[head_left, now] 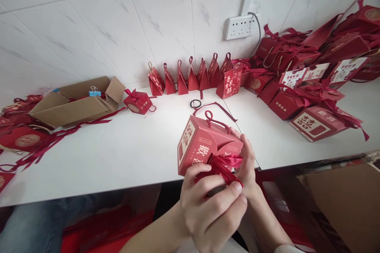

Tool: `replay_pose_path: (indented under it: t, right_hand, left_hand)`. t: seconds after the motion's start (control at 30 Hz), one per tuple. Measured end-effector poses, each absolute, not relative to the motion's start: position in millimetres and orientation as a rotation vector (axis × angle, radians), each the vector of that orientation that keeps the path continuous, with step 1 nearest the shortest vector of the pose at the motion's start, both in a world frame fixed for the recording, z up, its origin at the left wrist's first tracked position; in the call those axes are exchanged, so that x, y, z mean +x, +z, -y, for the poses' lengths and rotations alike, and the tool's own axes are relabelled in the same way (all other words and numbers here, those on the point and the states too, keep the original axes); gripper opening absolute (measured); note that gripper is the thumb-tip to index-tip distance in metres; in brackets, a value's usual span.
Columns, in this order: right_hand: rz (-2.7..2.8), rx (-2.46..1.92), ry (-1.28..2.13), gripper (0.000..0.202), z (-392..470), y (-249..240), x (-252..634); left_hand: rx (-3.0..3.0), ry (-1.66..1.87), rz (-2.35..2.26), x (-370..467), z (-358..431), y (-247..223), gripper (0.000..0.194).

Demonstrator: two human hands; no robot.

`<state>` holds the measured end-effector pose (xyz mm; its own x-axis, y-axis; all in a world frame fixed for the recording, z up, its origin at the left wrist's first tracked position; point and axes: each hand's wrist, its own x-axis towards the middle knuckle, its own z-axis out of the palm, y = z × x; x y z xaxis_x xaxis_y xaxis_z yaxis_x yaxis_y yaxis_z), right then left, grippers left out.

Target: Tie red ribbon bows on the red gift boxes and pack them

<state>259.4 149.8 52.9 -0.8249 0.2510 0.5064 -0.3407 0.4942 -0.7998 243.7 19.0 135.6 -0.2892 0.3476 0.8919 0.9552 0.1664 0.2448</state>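
A red gift box (pixel 192 148) with a twisted-cord handle (pixel 209 118) is held tilted above the front edge of the white table. My right hand (pixel 247 162) grips its right side, with part of the fingers hidden behind the box. A dark red ribbon bow (pixel 227 162) lies across the box's front. My left hand (pixel 212 201) is closed over the ribbon, thumb and fingers pinching a tail near the right hand. On the table just behind the box are a loose ribbon strip (pixel 221 106) and a black ring (pixel 195 104).
A row of red triangular boxes (pixel 182 81) stands along the tiled wall. Red gift boxes (pixel 285 104) are piled at the right. An open cardboard box (pixel 74 112) with a blue binder clip (pixel 94 93) sits left, near a small bowed box (pixel 138 102) and long ribbons (pixel 59 137).
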Motion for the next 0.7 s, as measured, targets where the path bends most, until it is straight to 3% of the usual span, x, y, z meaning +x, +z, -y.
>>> replay_pose_path:
  t: [0.27, 0.5, 0.7]
  right_hand:
    - [2.006, 0.11, 1.216, 0.073, -152, 62, 259]
    - [2.047, 0.033, 1.204, 0.089, -159, 63, 262]
    - [2.008, 0.07, 1.222, 0.081, -167, 65, 270]
  left_hand:
    - [-1.267, -1.1, 1.753, 241, -23, 135, 0.014]
    - [-1.323, -1.046, 1.73, 239, -28, 134, 0.014]
    - [-1.43, -1.035, 1.679, 236, -34, 134, 0.013]
